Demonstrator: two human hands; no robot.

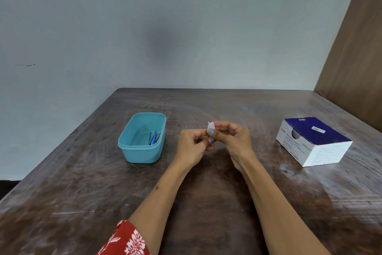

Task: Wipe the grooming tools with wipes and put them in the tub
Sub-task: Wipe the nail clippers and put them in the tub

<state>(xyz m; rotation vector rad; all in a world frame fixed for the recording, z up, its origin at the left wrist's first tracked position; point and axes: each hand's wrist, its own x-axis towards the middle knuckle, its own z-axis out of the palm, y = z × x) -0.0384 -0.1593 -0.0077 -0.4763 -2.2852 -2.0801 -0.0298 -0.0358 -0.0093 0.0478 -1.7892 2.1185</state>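
Hands meet above mid-worktop. The right hand pinches a small white wipe; the left hand curls round something tiny, too hidden to name. The wipe looks limp and light, best held by its edge. The tub, at ten o'clock, holds blue tools; the swab box sits well apart at three o'clock, open room between.

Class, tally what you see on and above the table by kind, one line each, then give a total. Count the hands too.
Tubs: 1, the teal tub
Swab boxes: 1, the alcohol swab box
Wipes: 1, the white wipe pinched between the hands
Hands: 2, left hand and right hand
Grooming tools in the tub: number unclear, so left out
Total: 5
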